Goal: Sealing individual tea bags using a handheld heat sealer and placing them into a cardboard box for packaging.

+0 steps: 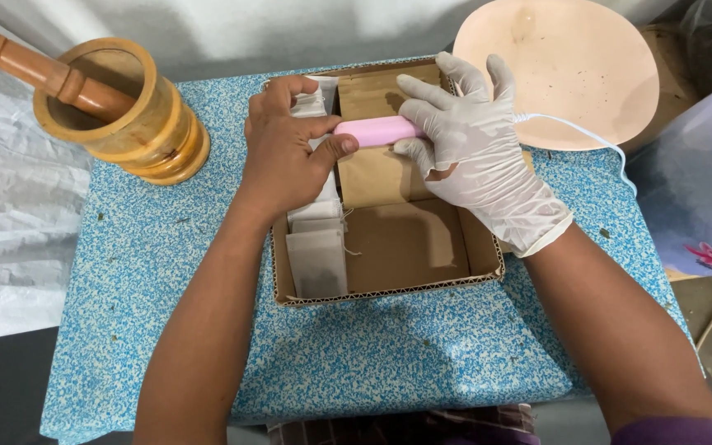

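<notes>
- Bare left hand (283,148) and white-gloved right hand (478,148): both closed on one small pink oblong plastic device (377,130), thumb and fingers pinching opposite ends.
- Long axis left to right, level, held above shallow brown cardboard box (389,288); equally near both hands.
- Thin white cord (578,128) trailing rightward.
- Stacked white paper sachets (316,259) below left hand.
- Wooden mortar with pestle (125,107) well apart, far left.
</notes>
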